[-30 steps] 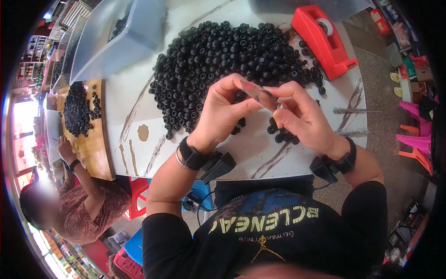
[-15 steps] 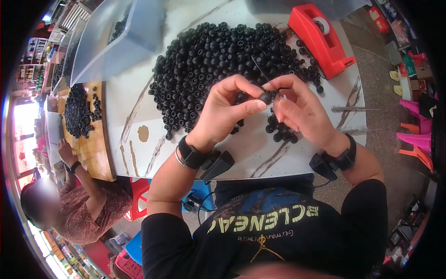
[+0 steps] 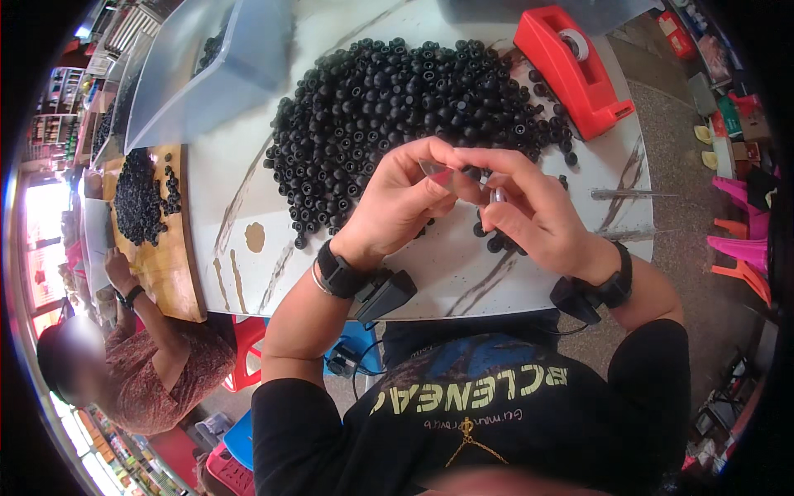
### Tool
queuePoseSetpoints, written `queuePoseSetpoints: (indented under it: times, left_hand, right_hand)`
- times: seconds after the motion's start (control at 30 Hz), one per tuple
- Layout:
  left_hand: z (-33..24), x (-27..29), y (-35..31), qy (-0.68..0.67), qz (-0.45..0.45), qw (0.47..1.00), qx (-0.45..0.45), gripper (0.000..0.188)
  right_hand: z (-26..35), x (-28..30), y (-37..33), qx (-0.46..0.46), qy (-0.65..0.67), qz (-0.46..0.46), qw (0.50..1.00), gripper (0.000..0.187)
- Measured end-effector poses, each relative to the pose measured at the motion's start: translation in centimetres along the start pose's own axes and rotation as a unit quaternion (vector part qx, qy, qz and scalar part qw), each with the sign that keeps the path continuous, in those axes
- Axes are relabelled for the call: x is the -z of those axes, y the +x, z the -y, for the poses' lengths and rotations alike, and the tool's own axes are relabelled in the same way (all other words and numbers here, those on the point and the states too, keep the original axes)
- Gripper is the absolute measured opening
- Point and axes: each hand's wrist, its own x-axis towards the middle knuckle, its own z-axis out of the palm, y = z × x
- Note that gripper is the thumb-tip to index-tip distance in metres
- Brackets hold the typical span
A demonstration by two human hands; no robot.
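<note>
Over the near edge of a large heap of small black round plastic pieces [image 3: 389, 107], my two hands meet. The left hand [image 3: 397, 198] is closed in a pinch, with one black round piece [image 3: 472, 172] at its fingertips, partly hidden. My right hand [image 3: 538, 211] has its fingers closed round a thin, shiny, pointed blade [image 3: 435, 171]. The blade lies across the left fingertips, its tip towards the left. Its other end is hidden in the right fingers. Several loose black pieces [image 3: 495, 244] lie on the table below the right hand.
A red tape dispenser [image 3: 571, 78] stands at the far right of the white marbled table [image 3: 331, 281]. At the far left is a clear plastic bin [image 3: 178, 103]. Another person [image 3: 157, 364] sits left, at a wooden board [image 3: 178, 264] with black pieces. Metal tweezers [image 3: 620, 194] lie right.
The blade has swung from pointing away to lying flat across my left fingertips, pointing left. My right hand has turned slightly and its fingers have shifted over the black piece.
</note>
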Motion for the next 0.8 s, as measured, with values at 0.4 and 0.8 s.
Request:
queuePoseSetpoints:
  times: [0.4, 0.8]
  left_hand:
    - [0.0, 0.3, 0.0, -0.035, 0.037, 0.999, 0.001, 0.015]
    - [0.3, 0.1, 0.1, -0.04, -0.006, 0.998, 0.037, 0.014]
  right_hand:
    - [-0.3, -0.4, 0.2, 0.062, -0.012, -0.036, 0.997, 0.038]
    - [-0.8, -0.5, 0.1, 0.065, 0.008, -0.028, 0.997, 0.035]
